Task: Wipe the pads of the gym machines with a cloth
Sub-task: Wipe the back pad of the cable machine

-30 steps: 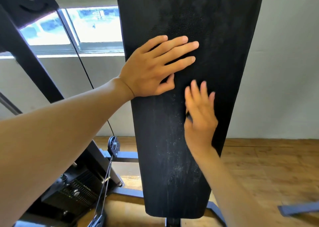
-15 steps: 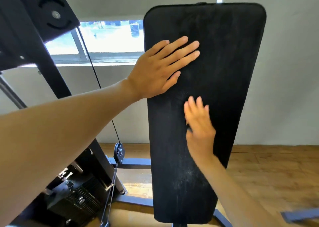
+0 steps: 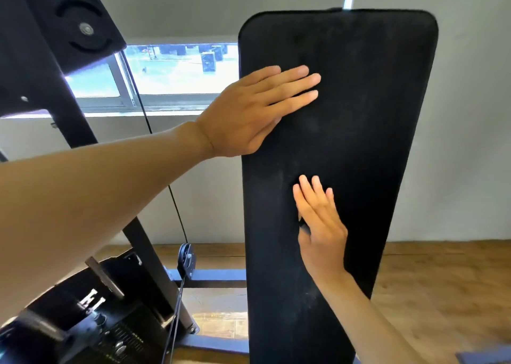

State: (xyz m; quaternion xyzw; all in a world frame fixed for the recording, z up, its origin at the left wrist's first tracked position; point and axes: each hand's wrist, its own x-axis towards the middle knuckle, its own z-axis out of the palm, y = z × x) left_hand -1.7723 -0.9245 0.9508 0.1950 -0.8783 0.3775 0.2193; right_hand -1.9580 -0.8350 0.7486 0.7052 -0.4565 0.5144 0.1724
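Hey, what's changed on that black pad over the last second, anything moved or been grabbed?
Mostly the view: it tipped up, so the pad's top edge now shows. The left hand slid slightly toward the pad's left edge. Otherwise unchanged: both hands lie flat on the pad, the right hand lower down. Nothing was grabbed or released, and no cloth shows.

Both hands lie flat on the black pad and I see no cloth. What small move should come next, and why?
Probably take the right hand off the black pad to fetch a cloth, while the left hand steadies it. Both hands press flat with straight fingers, no cloth shows in view, and pale dusty streaks remain low on the pad, so wiping cannot really begin without one.
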